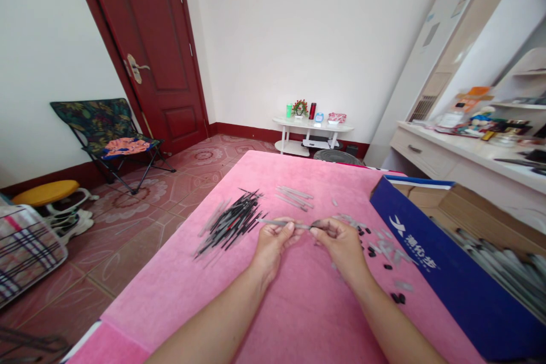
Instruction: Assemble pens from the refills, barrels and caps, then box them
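Over pink cloth [281,313], just right of heaped black sticks [238,219]: pinching, in left hand [272,242] and right hand [340,240], a slim grey tube [273,222]. Runs crosswise along its long axis; points pale end left, toward black sticks.

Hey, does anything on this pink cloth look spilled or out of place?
Nothing clearly odd. The small black cylindrical pieces lie loosely scattered beside the blue cardboard box, untidy compared with the roughly parallel slim grey tubes.
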`<state>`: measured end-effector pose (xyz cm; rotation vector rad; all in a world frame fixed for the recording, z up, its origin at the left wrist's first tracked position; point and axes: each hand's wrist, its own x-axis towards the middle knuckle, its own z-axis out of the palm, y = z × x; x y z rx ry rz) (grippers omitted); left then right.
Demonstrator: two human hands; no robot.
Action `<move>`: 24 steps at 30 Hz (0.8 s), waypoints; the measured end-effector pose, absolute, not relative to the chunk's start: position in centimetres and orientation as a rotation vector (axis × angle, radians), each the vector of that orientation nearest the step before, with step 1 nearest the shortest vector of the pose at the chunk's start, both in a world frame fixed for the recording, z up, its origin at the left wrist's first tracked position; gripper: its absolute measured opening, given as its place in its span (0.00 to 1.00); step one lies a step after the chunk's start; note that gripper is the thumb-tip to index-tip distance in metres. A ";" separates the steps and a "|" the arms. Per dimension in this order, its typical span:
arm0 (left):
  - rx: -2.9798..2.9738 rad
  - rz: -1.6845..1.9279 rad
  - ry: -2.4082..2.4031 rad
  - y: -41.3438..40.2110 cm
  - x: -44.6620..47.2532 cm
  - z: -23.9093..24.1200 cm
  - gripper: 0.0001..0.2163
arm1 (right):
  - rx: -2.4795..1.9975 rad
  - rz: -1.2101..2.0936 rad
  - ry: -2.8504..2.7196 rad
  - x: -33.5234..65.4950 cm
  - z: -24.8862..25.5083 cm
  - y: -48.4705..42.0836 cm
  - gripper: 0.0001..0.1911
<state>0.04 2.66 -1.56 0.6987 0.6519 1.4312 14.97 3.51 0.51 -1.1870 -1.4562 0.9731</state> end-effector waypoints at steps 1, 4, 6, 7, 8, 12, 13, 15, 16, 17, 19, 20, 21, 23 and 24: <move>0.705 1.430 0.657 2.6 0.0 -1.6 0.10 | -1.198 0.971 -1.463 15.0 0.5 3.5 0.07; 0.719 1.431 0.679 2.6 0.0 -1.6 0.10 | -1.216 0.951 -1.512 14.9 0.6 3.4 0.07; 0.731 1.433 0.685 2.7 0.1 -1.7 0.10 | -1.218 0.931 -1.558 14.8 0.6 3.2 0.10; 0.739 1.433 0.683 2.7 0.1 -1.7 0.10 | -1.219 0.918 -1.581 14.8 0.6 3.1 0.12; 0.744 1.432 0.680 2.7 0.1 -1.7 0.09 | -1.223 0.906 -1.600 14.8 0.7 3.1 0.14; 0.733 1.428 0.663 2.7 0.2 -1.8 0.10 | -1.253 0.927 -1.612 14.7 0.7 3.0 0.20; 0.721 1.430 0.662 2.7 0.2 -1.8 0.10 | -1.256 0.947 -1.603 14.7 0.7 3.0 0.19; 0.692 1.441 0.664 2.7 0.2 -1.8 0.10 | -1.240 0.978 -1.582 14.7 0.6 3.1 0.15; 0.677 1.448 0.664 2.7 0.2 -1.8 0.10 | -1.224 0.987 -1.573 14.7 0.6 3.1 0.12; 0.665 1.454 0.664 2.7 0.2 -1.7 0.10 | -1.206 0.989 -1.569 14.7 0.6 3.2 0.10; 0.656 1.457 0.664 2.7 0.2 -1.7 0.10 | -1.184 0.964 -1.595 14.7 0.6 3.2 0.09; 0.663 1.455 0.664 2.7 0.2 -1.6 0.11 | -1.185 0.942 -1.621 14.7 0.7 3.2 0.10; 0.673 1.450 0.664 2.7 0.2 -1.6 0.11 | -1.193 0.919 -1.646 14.8 0.7 3.1 0.13; 0.690 1.444 0.664 2.7 0.2 -1.5 0.11 | -1.216 0.894 -1.669 14.9 0.8 3.1 0.18; 0.692 1.447 0.664 2.7 0.2 -1.5 0.11 | -1.221 0.900 -1.661 14.9 0.8 3.1 0.18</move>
